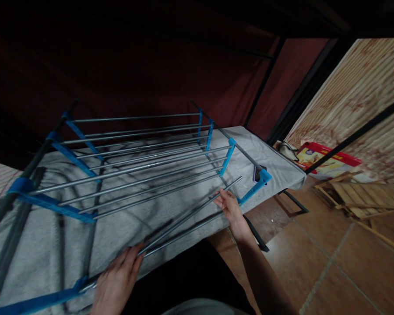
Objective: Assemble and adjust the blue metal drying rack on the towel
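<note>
A loose grey metal rod [184, 221] slants across the front of a shoe-rack-like frame made of metal tubes and blue plastic brackets. My right hand [228, 204] pinches this rod near its far end, which points up past the fingers. My left hand [120, 275] is closed around the rod's near end. A lower metal tube [190, 230] runs beside it between the front blue bracket [52, 299] and the right blue bracket [256, 187]. Whether my left fingers also touch that tube I cannot tell. Several crossbars [141, 166] span the brackets behind.
The frame lies on a bed-like surface with a grey cover [262, 144]. A phone [258, 174] lies by the right bracket. To the right are a red and yellow box [328, 159], folded wooden slats [367, 197] and a tiled floor [315, 253]. Dark metal posts [265, 83] stand around.
</note>
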{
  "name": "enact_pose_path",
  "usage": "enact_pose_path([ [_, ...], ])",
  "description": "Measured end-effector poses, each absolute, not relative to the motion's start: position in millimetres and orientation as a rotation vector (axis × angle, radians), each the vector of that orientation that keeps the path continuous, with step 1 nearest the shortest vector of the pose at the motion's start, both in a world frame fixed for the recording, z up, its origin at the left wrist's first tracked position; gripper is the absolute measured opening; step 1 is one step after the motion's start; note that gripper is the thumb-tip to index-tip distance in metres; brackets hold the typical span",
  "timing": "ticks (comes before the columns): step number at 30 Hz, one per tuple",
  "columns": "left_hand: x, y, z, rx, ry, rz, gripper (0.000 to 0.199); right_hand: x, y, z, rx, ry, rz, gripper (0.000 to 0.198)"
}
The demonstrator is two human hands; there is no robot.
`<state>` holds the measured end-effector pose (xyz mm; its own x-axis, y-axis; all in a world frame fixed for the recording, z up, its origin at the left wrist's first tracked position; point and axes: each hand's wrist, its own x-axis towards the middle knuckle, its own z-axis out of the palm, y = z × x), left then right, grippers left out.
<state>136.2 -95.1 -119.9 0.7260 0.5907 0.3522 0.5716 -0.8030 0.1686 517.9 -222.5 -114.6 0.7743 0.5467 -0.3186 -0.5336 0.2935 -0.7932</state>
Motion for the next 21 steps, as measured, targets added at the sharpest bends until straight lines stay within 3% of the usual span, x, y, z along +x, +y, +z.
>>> enact_pose_path([
  [8, 126.8, -89.7, -102.5, 2.947, 0.926, 0.638, 0.039, 531.6, -230.1, -123.4, -1.015, -0.006, 0.719, 0.027],
  [21, 149.5, -89.6, -91.8, 2.948, 0.968, 0.581, 0.041, 513.6, -225.7, -130.0, -1.019, 0.023, 0.811, 0.032],
])
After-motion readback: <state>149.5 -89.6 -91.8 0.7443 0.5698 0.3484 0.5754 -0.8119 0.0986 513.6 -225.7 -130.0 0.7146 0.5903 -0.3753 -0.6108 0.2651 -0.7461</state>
